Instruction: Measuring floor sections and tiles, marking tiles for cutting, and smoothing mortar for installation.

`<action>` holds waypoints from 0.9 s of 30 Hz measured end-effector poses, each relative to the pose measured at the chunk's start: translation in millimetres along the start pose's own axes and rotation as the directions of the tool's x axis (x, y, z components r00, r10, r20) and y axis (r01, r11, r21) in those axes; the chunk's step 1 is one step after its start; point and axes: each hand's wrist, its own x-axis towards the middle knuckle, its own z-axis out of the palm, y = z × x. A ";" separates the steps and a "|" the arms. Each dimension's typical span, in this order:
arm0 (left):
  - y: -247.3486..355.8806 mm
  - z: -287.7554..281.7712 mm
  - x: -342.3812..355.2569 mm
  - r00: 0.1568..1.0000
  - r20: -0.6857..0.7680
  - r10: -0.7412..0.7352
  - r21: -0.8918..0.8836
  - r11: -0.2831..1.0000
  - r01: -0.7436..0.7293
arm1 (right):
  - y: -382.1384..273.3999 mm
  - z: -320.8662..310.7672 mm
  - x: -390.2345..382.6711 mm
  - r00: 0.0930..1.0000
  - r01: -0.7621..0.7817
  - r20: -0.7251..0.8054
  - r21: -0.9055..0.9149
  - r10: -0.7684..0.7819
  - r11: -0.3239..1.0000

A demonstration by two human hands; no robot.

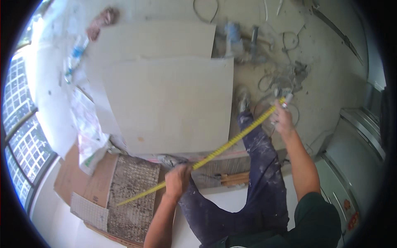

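Note:
An extended yellow measuring tape (pixel 231 142) runs diagonally across my legs (pixel 264 165), from upper right to lower left. My right hand (pixel 282 119) grips its upper end, with a small white object (pixel 288 99) at the fingertips that I cannot identify clearly. Lower down, my left hand (pixel 178 180) is closed around the tape, whose tip reaches over a mortar-marked tile piece (pixel 134 192) on brown cardboard (pixel 78 163). Beyond my left hand lie two large pale overlapping boards (pixel 169 103).
Plastic bottles (pixel 76 51), a crumpled white bag (pixel 84 124), cables (pixel 206 12), a blue container (pixel 233 31) and dusty tools (pixel 289 80) surround the boards. A dark-framed window (pixel 18 120) is on the left, metal cabinets or panels (pixel 355 144) on the right. Wooden strips (pixel 235 178) lie between my legs.

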 end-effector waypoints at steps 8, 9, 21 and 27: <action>220.2 -121.7 -76.5 0.949 -0.294 -0.114 -0.065 0.993 0.099 | -217.4 -140.4 -77.4 0.996 0.073 -0.004 -0.509 -0.088 0.858; 218.5 -131.1 -86.4 0.907 -0.369 -0.203 -0.098 0.979 0.179 | -229.5 -151.8 -89.5 0.989 0.061 -0.077 -0.551 -0.123 0.832; 181.3 -144.4 -80.3 0.473 -0.532 -0.702 -0.613 0.705 0.356 | -251.3 -245.1 -50.0 0.880 -0.240 -0.448 -0.707 -0.158 0.665; 197.8 -232.2 84.5 0.476 -0.241 -0.846 -0.872 0.404 0.277 | -356.1 -94.4 -55.1 0.910 -0.190 -0.402 -0.618 -0.099 0.763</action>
